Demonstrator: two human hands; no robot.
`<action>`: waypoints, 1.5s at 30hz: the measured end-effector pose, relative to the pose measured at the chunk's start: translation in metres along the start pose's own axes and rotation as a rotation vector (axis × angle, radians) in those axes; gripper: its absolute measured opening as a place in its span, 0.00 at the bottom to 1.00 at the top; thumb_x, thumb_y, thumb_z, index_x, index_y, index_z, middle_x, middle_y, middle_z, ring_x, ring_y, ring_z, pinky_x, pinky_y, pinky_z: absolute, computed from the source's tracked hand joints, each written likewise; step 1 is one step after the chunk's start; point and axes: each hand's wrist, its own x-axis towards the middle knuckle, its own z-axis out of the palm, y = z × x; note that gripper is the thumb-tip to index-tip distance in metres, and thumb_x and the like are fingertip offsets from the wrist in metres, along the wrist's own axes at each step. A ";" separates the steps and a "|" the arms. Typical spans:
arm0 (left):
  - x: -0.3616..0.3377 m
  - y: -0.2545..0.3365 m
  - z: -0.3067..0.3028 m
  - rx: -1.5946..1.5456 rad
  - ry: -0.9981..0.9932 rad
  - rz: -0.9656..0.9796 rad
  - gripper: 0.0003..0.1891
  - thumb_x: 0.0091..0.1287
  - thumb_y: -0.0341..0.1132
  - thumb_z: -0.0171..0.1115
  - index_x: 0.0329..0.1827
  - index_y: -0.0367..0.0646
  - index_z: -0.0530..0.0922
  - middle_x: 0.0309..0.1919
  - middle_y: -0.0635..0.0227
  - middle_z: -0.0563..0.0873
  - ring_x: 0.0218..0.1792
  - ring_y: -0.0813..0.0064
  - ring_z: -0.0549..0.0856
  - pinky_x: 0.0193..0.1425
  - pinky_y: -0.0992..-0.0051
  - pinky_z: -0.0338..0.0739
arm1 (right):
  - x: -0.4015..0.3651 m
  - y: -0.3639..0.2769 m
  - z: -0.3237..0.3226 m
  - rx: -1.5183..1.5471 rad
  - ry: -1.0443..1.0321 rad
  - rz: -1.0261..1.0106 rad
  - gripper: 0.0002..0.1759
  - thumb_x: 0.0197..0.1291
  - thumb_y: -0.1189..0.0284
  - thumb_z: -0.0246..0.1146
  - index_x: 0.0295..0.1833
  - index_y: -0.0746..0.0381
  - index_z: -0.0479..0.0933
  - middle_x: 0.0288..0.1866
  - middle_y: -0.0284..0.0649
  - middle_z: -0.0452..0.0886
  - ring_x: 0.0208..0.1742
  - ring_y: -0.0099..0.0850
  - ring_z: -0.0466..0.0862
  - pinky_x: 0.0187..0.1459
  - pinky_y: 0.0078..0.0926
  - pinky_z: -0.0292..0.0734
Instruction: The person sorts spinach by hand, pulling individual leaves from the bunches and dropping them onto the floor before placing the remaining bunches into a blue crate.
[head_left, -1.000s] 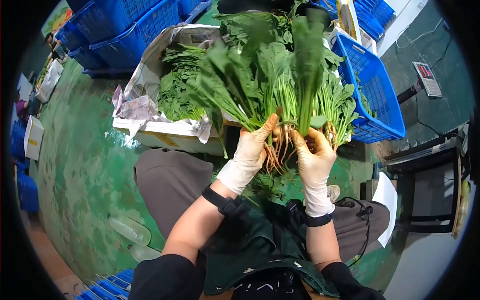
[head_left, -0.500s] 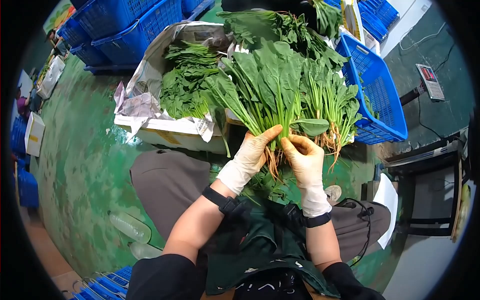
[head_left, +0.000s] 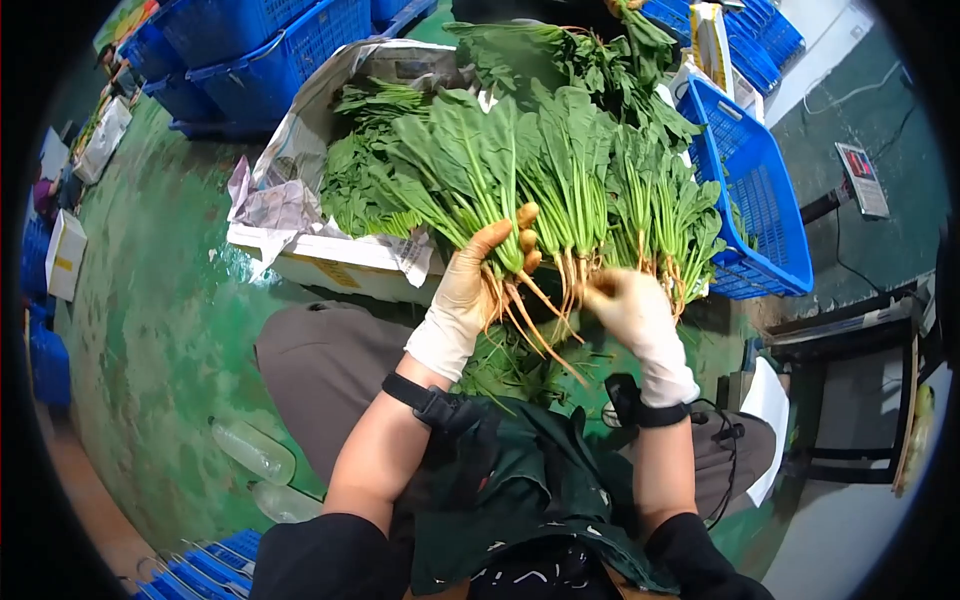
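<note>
My left hand (head_left: 478, 278), in a pale glove, is closed around a bunch of leafy spinach (head_left: 455, 160). Its long pinkish-brown roots (head_left: 530, 315) hang below my fingers toward the lower right. My right hand (head_left: 632, 305), gloved too, is at the root ends of more spinach (head_left: 570, 190) lying on the pile. Its fingers are curled together and slightly blurred; what is between them, if anything, is hidden. Another spinach cluster (head_left: 665, 210) lies just beyond it, roots toward me.
A paper-lined white foam box (head_left: 330, 262) of greens stands ahead to the left. A blue crate (head_left: 765, 200) is at right, near a scale display (head_left: 862, 180). Blue crates (head_left: 250, 85) are stacked at back left. Plastic bottles (head_left: 252, 450) lie on the green floor, and leaf scraps (head_left: 510, 365) lie before me.
My left hand has moved left with its spinach, and the roots now fan out. My right hand has left that bunch and shifted right and slightly down, to the roots on the pile.
</note>
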 end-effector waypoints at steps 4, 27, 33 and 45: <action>0.004 -0.008 -0.016 -0.005 -0.023 -0.007 0.13 0.65 0.28 0.56 0.50 0.31 0.72 0.33 0.66 0.78 0.33 0.76 0.79 0.41 0.77 0.80 | 0.009 0.000 -0.002 0.159 0.160 0.045 0.20 0.53 0.56 0.63 0.30 0.65 0.81 0.26 0.48 0.81 0.29 0.41 0.83 0.34 0.33 0.76; 0.010 -0.069 0.006 0.387 0.256 0.135 0.16 0.53 0.24 0.68 0.46 0.37 0.77 0.39 0.67 0.83 0.37 0.76 0.82 0.41 0.76 0.79 | -0.020 0.020 0.047 0.776 0.300 0.103 0.15 0.58 0.72 0.63 0.47 0.71 0.77 0.28 0.39 0.80 0.24 0.21 0.76 0.29 0.17 0.71; 0.009 -0.082 0.005 0.471 0.254 0.278 0.18 0.54 0.21 0.66 0.48 0.37 0.74 0.39 0.64 0.82 0.35 0.73 0.83 0.36 0.77 0.81 | -0.025 0.010 0.068 0.494 0.676 0.016 0.11 0.58 0.74 0.62 0.42 0.71 0.76 0.29 0.34 0.79 0.24 0.17 0.74 0.26 0.13 0.70; 0.003 -0.053 0.000 0.298 0.123 0.048 0.16 0.61 0.27 0.60 0.52 0.34 0.72 0.39 0.61 0.83 0.36 0.70 0.84 0.35 0.72 0.83 | -0.052 -0.004 0.039 1.439 0.431 0.215 0.17 0.61 0.63 0.61 0.46 0.66 0.75 0.35 0.39 0.81 0.26 0.20 0.77 0.24 0.13 0.70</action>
